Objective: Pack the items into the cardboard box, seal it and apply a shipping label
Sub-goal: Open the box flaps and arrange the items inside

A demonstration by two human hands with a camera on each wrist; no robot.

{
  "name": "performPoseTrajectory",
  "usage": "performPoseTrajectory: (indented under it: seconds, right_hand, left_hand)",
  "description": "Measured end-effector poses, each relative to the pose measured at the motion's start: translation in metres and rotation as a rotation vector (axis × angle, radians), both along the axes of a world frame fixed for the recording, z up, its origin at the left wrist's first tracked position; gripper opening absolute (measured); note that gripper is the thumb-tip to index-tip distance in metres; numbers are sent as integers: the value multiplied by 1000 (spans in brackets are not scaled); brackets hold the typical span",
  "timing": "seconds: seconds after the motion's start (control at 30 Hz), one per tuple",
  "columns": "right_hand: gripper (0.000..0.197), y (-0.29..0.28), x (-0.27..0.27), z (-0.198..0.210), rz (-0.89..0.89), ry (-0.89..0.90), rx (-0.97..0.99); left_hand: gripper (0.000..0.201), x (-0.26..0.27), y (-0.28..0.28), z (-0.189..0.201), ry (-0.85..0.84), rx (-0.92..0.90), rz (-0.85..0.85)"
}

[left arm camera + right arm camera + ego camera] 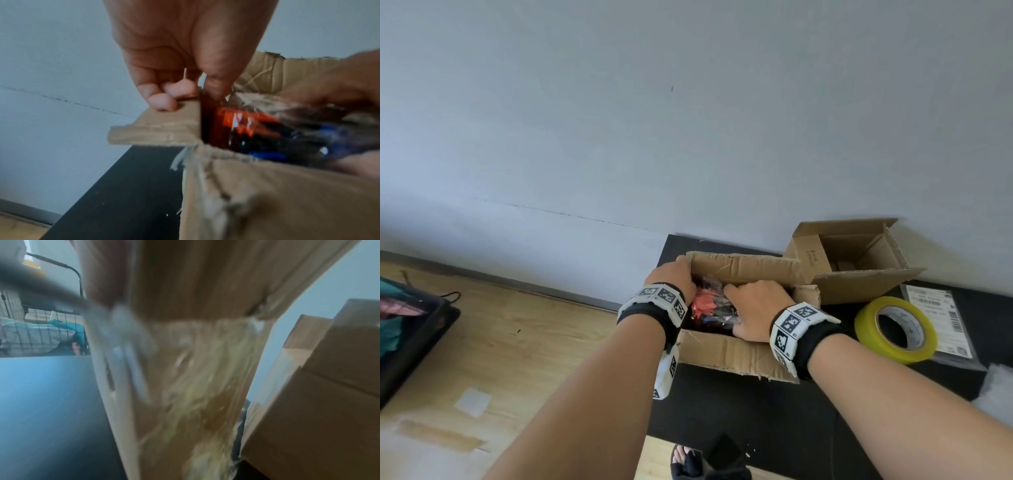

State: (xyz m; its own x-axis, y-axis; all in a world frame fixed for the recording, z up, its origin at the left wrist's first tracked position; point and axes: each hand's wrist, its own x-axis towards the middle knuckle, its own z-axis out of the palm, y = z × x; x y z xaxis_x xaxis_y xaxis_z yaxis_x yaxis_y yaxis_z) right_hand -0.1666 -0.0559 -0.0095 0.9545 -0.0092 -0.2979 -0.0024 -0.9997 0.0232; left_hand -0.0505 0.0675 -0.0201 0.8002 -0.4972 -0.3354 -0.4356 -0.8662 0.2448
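An open cardboard box (726, 354) stands on the black table (739, 414). My left hand (684, 271) pinches the box's left flap (156, 129), fingers outside and thumb inside. A clear plastic bag of red, blue and black items (709, 303) lies in the box. My right hand (751, 308) reaches into the box and curls over that bag (257, 129), fingers above and thumb below. The right wrist view is blurred and shows mostly the box's outer wall (185, 378). A yellow tape roll (895, 330) and a shipping label sheet (941, 318) lie to the right.
A second open cardboard box (859, 265) stands behind and right of the first, against the grey wall. Bubble wrap (1000, 387) lies at the table's right edge. A dark crate (410, 329) sits on the wooden floor at far left. My foot (688, 460) shows below the table.
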Motion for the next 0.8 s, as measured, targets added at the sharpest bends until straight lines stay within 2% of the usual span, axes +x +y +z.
performPoseTrajectory:
  seconds: [0.1, 0.27, 0.47, 0.6, 0.73, 0.8]
  right_hand:
    - [36, -6, 1, 19, -38, -49, 27]
    - [35, -25, 7, 50, -217, -193, 144]
    - [32, -63, 3, 83, -310, -271, 138]
    - [26, -90, -5, 93, -447, -329, 178]
    - [25, -105, -15, 91, -540, -305, 175]
    - [23, -110, -20, 85, -589, -299, 172]
  left_hand:
    - [33, 9, -7, 3, 7, 1, 40]
    - [29, 22, -22, 19, -59, 19, 61]
    - [29, 39, -50, 30, -54, 52, 139]
    - [32, 56, -71, 36, -44, 101, 156]
    - [39, 66, -92, 37, -56, 22, 231]
    - [50, 62, -101, 36, -24, -14, 273]
